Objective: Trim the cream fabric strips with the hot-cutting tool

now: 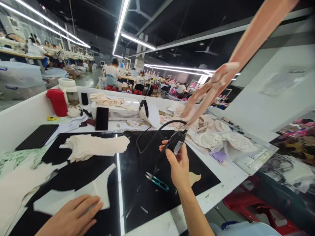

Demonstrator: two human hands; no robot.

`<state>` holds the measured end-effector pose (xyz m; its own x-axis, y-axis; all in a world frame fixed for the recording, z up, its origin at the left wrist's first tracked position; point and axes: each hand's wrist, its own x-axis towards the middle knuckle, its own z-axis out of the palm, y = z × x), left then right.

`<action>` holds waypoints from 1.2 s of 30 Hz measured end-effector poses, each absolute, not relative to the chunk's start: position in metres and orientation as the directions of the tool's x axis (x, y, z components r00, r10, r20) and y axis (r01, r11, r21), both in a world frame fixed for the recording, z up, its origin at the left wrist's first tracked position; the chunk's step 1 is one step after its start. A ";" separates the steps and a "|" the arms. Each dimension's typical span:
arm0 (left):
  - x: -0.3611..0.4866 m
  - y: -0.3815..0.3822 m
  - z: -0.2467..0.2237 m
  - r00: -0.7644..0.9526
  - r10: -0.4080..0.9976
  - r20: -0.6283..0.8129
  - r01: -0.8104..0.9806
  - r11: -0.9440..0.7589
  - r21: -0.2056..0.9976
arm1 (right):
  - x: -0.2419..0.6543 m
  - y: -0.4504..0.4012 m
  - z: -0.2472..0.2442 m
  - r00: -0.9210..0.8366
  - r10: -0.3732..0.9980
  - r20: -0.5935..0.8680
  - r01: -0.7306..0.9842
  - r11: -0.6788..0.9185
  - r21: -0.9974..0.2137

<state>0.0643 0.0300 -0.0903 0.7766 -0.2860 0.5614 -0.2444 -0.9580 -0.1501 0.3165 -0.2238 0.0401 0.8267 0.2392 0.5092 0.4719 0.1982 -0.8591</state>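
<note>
My left hand [75, 214] is touching white fabric [102, 184], fingers slightly spread; my right hand [178, 162] is pinching a black tool [174, 140].

From the centre of the one black mat [145, 203]: one corded black hand tool [173, 141] at two o'clock, one pair of thread snips [157, 181] at three, one smartphone [101, 118] at eleven, one black tablet [37, 137] at ten, one visor [152, 113] at one, two lace cups [210, 141] at two.

On the desk [211, 186], the right hand [178, 160] holds a black corded tool [175, 141]; the left hand [78, 211] presses white fabric [100, 185].
</note>
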 end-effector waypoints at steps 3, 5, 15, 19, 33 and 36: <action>0.061 0.012 -0.067 0.834 -0.203 0.513 -0.228 -0.974 -0.015 | 0.306 -0.215 0.042 0.767 0.384 0.515 0.445 0.260 -0.857; 0.059 0.005 -0.053 0.871 -0.199 0.449 -0.246 -0.968 0.048 | 0.297 -0.207 0.043 0.710 0.442 0.549 0.431 0.343 -0.834; 0.056 -0.012 -0.031 0.912 -0.157 0.379 -0.237 -0.956 0.173 | 0.239 -0.167 0.036 0.605 0.574 0.552 0.211 0.553 -0.806; 0.065 -0.016 -0.037 0.913 -0.204 0.353 -0.266 -0.954 0.136 | 0.227 -0.160 0.032 0.602 0.571 0.557 0.189 0.576 -0.795; 0.081 -0.032 -0.040 0.912 -0.261 0.315 -0.275 -0.962 -0.002 | 0.209 -0.155 0.019 0.631 0.539 0.557 0.205 0.577 -0.791; 0.081 -0.030 -0.040 0.931 -0.194 0.310 -0.245 -0.960 0.137 | 0.206 -0.156 0.017 0.632 0.547 0.549 0.173 0.592 -0.787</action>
